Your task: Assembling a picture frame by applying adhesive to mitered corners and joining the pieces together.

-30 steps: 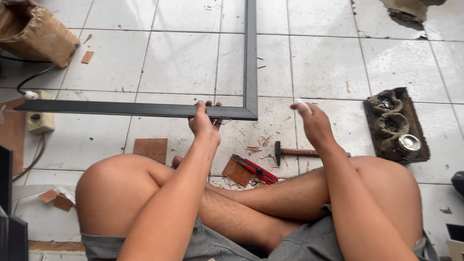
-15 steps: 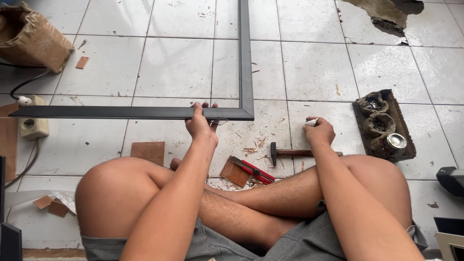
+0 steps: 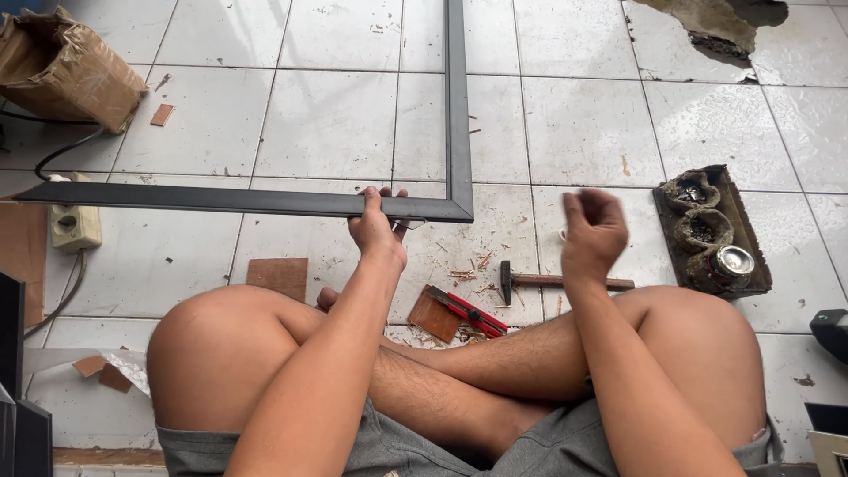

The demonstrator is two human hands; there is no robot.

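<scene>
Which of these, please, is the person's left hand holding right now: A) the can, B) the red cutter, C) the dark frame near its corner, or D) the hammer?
C: the left hand grips the dark frame near its corner, while the hammer, red cutter and can lie untouched on the floor.

the left hand [image 3: 375, 231] grips a dark frame [image 3: 265, 201] that looks like matt, smooth metal. under the grip the floor tiles [image 3: 327, 124] are glazed, pale and dusty, strewn with wood chips. just right of the grip lies a hammer [image 3: 556, 281] with a wooden handle and dull metal head; nearer the knees, a glossy red plastic cutter [image 3: 468, 311] on a brown board scrap [image 3: 433, 316]. far left, crumpled cardboard [image 3: 62, 66].
</scene>
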